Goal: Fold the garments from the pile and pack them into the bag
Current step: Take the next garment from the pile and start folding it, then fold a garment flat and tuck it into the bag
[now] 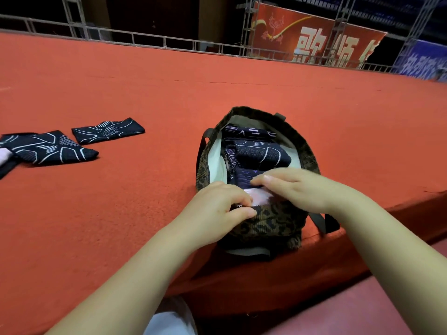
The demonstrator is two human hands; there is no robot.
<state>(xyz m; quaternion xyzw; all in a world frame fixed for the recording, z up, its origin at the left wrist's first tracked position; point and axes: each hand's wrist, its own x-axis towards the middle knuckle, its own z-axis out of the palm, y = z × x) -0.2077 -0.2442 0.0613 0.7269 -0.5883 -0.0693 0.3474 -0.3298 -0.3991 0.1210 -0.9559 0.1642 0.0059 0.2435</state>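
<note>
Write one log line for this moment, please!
left hand grips bag rim | right hand presses garment in | garments remain outside

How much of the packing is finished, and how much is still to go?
Partly done. Several folded dark patterned garments already sit inside the leopard-print bag. The left hand grips the bag's near rim while the right hand presses another piece down inside. At least two folded garments wait on the red surface to the left.
</note>
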